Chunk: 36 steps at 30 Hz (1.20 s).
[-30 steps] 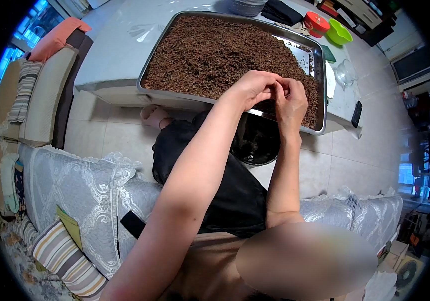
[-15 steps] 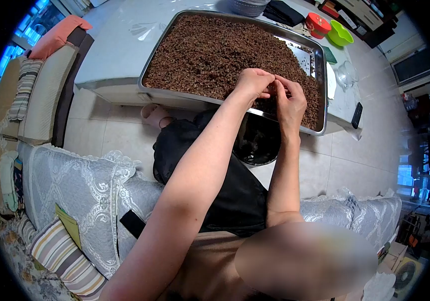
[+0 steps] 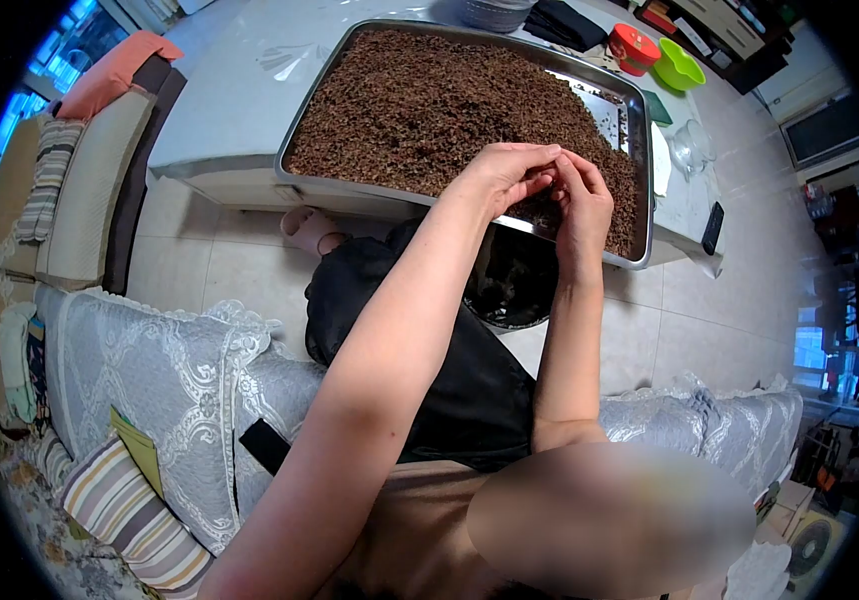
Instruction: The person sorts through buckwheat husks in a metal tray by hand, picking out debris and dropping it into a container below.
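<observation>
Evidently, both hands were positioned above the near right part of a shallow metal tray (image 3: 604, 115), set on the white table (image 3: 219, 120). The left hand (image 3: 507, 175) and the right hand (image 3: 584, 205) met at the fingertips, with the fingers bent and the tips drawn together; from where I stood, I could not tell whether a piece was pinched between them. The brown crumbly material (image 3: 419, 110) lay heaped in the tray, covering most of its floor except a patch toward the far right corner. A black bin (image 3: 512, 290) stood below the near rim, between the person and the table. Main hazard, in my judgement: a small piece slipping from the fingertips, caused by a loose pinch, could drop into the heap and be lost among similar bits, or into the bin. Second hazard: the near rim appeared to project past the table edge, so a forearm pressing on it could tilt the tray and spill material onto the floor.
</observation>
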Motion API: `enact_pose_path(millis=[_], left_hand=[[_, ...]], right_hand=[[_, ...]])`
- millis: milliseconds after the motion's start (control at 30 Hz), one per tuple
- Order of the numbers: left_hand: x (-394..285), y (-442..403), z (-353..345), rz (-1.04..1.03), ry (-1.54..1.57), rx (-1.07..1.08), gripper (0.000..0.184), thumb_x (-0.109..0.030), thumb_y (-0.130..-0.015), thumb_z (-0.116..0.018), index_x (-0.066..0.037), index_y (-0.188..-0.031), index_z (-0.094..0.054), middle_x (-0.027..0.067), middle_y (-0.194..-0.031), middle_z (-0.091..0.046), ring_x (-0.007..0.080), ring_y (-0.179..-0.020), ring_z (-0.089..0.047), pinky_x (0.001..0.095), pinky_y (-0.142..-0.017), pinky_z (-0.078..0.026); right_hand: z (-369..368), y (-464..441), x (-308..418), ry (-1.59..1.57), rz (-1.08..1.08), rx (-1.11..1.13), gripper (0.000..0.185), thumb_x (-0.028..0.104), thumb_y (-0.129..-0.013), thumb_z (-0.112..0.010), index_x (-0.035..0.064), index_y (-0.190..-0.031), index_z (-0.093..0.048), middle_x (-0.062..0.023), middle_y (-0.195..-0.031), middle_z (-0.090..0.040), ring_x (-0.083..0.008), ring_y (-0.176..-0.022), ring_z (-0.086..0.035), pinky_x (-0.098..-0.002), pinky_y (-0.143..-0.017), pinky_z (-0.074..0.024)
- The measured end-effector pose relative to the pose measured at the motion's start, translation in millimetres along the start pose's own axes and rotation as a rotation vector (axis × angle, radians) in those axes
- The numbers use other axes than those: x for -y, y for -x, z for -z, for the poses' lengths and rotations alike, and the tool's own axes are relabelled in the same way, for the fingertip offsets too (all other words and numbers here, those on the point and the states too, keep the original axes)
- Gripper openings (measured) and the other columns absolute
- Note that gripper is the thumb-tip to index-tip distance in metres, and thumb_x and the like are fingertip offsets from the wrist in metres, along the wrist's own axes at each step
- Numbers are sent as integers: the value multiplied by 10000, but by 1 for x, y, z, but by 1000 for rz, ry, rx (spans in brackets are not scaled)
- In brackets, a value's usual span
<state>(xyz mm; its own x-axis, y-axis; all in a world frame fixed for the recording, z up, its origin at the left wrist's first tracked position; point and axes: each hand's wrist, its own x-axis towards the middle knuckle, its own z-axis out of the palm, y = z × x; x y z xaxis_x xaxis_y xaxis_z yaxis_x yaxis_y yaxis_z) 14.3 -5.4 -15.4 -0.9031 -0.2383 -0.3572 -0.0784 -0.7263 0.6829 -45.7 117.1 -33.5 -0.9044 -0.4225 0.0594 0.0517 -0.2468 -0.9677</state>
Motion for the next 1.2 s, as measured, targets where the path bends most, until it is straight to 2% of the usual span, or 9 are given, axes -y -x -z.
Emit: enact_pose_path(millis=[100,200,333,533,633,800,967,1100,1200], left_hand=[[-2,3,-4,-18,-110,-17,188,-146,-942,-632,-6,-1059,-679,47,-899,-678,107,-815,-652,202,-715,-572],[-1,1,-6,-35,-182,2,191,-141,-949,-619,-1,-1063,-681,50,-908,-681,105,-841,-659,204,-742,-572],[-2,1,-8,-38,-281,42,225,-168,-954,-617,8,-1082,-674,44,-891,-672,97,-823,-650,212,-747,-570],[-4,1,-8,-32,-294,-14,190,-151,-982,-541,6,-1041,-629,5,-784,-595,71,-650,-547,197,-602,-508],[-3,-8,-1,-79,-421,-186,206,-171,-980,-503,10,-996,-601,11,-762,-575,72,-629,-509,204,-551,-446],[7,-22,16,-293,-855,-513,313,-273,-960,-524,-13,-833,-642,65,-789,-636,152,-653,-575,337,-611,-472],[-3,-5,1,-256,-1131,-671,308,-286,-927,-589,-46,-758,-682,119,-834,-710,190,-795,-678,363,-712,-510],[-10,0,0,-147,-1090,-586,224,-245,-893,-625,-62,-801,-715,100,-828,-723,212,-845,-689,346,-771,-521],[-3,-10,10,-213,-1157,-609,179,-222,-874,-639,-68,-884,-728,85,-892,-731,219,-883,-690,340,-810,-523]], right_hand=[[1,-2,-2,151,82,-70,171,171,-904,-680,16,-973,-696,-29,-855,-671,-88,-741,-587,-235,-641,-470],[2,-7,-11,537,399,-172,197,179,-913,-661,-16,-940,-671,-55,-845,-668,-117,-743,-601,-268,-663,-491],[6,-13,-7,418,257,-222,243,216,-928,-644,-26,-945,-648,-63,-835,-655,-129,-722,-585,-271,-665,-491],[7,-5,19,70,56,-132,204,205,-965,-587,13,-902,-618,-12,-743,-584,-65,-629,-500,-224,-555,-415],[27,-1,37,183,-3,187,193,191,-968,-558,27,-884,-615,-8,-744,-582,-73,-636,-509,-224,-571,-413],[51,20,70,950,-108,498,222,207,-886,-646,-15,-881,-662,-56,-753,-647,-120,-678,-558,-277,-633,-451],[35,-3,54,854,109,264,215,225,-891,-665,22,-950,-706,-114,-777,-661,-164,-692,-595,-305,-663,-471],[6,-54,12,892,432,79,199,209,-899,-639,41,-977,-712,-134,-906,-678,-276,-820,-656,-362,-753,-506],[-22,-79,-4,961,451,40,220,261,-879,-661,88,-1001,-720,-148,-945,-671,-301,-887,-649,-392,-787,-509]])
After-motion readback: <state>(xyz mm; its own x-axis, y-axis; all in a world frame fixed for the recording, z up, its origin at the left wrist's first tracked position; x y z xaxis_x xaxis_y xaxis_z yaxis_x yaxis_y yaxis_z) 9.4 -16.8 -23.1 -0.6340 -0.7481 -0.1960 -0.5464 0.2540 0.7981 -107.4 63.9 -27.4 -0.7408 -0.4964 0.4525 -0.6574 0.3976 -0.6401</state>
